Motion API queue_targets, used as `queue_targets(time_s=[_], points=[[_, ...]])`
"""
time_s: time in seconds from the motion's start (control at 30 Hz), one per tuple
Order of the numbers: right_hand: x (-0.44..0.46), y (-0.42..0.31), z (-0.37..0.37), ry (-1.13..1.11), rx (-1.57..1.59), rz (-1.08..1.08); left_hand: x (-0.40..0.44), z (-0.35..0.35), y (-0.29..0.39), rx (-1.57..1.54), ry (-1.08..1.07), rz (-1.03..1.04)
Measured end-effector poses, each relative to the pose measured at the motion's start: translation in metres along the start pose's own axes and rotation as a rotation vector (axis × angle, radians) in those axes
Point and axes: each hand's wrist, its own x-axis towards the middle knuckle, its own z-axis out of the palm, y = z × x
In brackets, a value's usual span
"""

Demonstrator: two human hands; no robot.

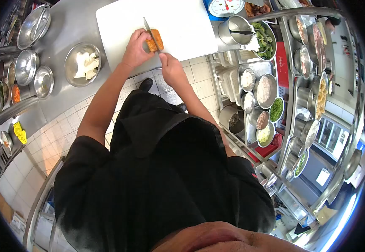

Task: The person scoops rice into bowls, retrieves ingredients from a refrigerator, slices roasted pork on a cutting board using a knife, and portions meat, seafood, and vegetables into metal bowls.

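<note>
On the white cutting board (170, 17) lies an orange-brown block of food (159, 38); its exact kind does not show. A kitchen knife (147, 26) crosses it with the blade pointing away from me, and parts of the block show on both sides of the blade. My left hand (136, 49) is closed on the block's left part, fingertips close beside the blade. The knife's handle is mostly hidden in my right hand (174, 71), which is wrapped round it near the board's front edge.
Left of the board, a steel bowl (70, 69) holds white pieces. Several empty-looking bowls stand farther left. At the right are a dial scale (226, 6), a steel pot (228, 31), a bowl of green leaves (270, 52) and racks with filled bowls. Tiled floor (199, 71) shows below.
</note>
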Motion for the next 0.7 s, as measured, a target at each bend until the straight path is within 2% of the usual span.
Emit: queue_targets(time_s=[0.13,0.33,0.43,0.5,0.57,0.6,0.7], points=[[-0.019,0.017,-0.001,0.035,-0.085,-0.028,-0.001,0.001,0.003,-0.041,0.009,-0.035],[0.022,0.014,0.025,-0.011,-0.066,-0.007,-0.002,0.000,0.002,-0.025,0.036,-0.037],[-0.001,0.054,0.017,0.112,-0.030,-0.180,-0.016,-0.003,-0.001,-0.054,0.076,-0.081],[-0.008,0.078,-0.007,-0.067,0.127,0.144,-0.031,-0.022,0.005,0.007,-0.012,-0.111],[-0.012,0.070,-0.026,-0.169,0.246,0.414,-0.045,-0.046,0.006,0.139,-0.173,-0.080],[-0.010,0.074,-0.024,-0.104,0.297,0.361,-0.052,-0.055,0.003,0.188,-0.249,-0.035],[0.002,0.077,-0.028,-0.038,0.289,0.304,-0.043,-0.060,-0.001,0.247,-0.169,0.007]])
